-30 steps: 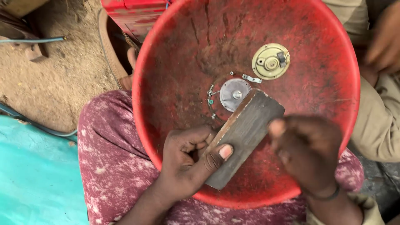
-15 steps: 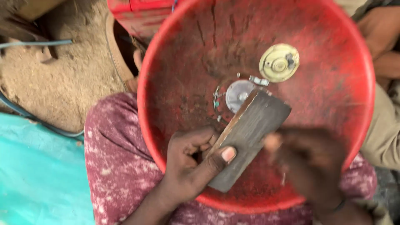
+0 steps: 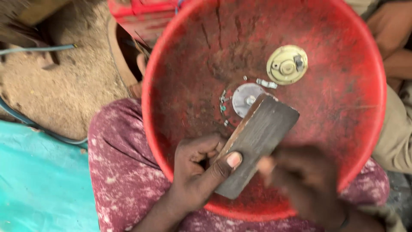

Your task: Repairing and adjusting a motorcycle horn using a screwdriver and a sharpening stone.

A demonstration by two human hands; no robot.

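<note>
— Moved since earlier?
— Right hand: slid lower along the block, blurred; finger state, I cannot tell.
— Left hand?
— Thumb and fingers pinching the grey block, tilted inside the red basin on my lap, its top end just beside the metal disc.
</note>
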